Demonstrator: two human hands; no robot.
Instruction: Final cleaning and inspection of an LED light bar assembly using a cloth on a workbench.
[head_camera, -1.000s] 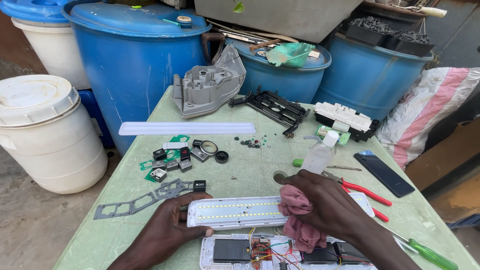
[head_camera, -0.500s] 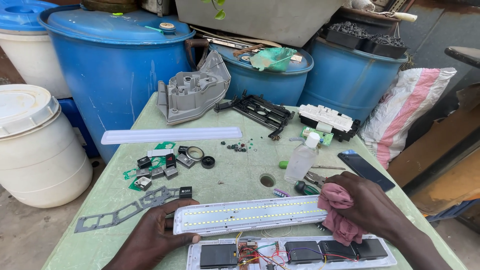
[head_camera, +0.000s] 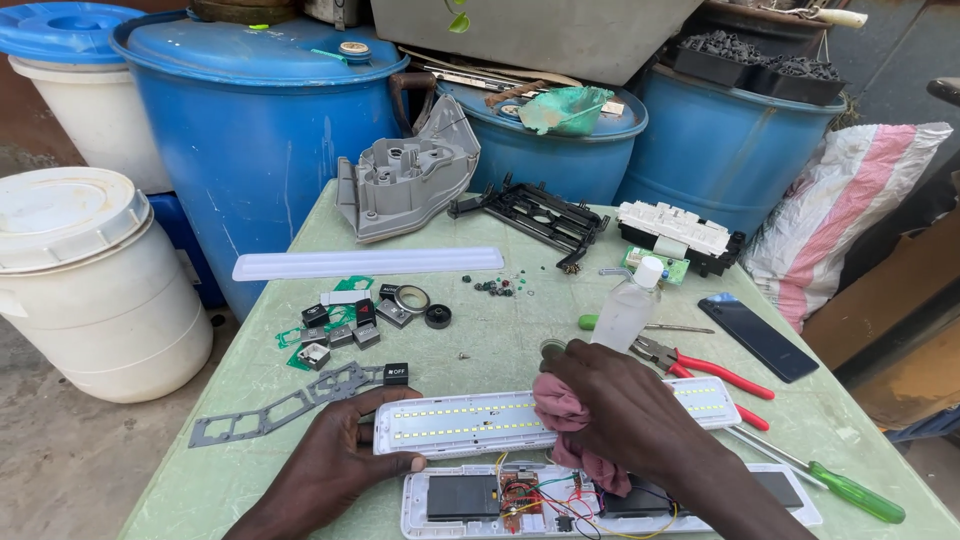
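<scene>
Head view: green table (head_camera: 500, 350), cluttered.
LED strip (head_camera: 470, 422): long, white, rows of small diodes; lying above open lamp housing (head_camera: 470, 500).
Left hand (head_camera: 340, 465): fingers closed over strip's left end.
Right hand (head_camera: 625, 410): clenched on pink rag (head_camera: 565, 415), pressed on strip.
Change: rag now nearer strip's middle than before.

right hand (head_camera: 625, 410): slid with pink cloth (head_camera: 560, 410) from the LED strip's right end toward its middle | LED strip (head_camera: 470, 422): right end now uncovered | left hand (head_camera: 335, 462): thumb now over the strip's left end
</scene>
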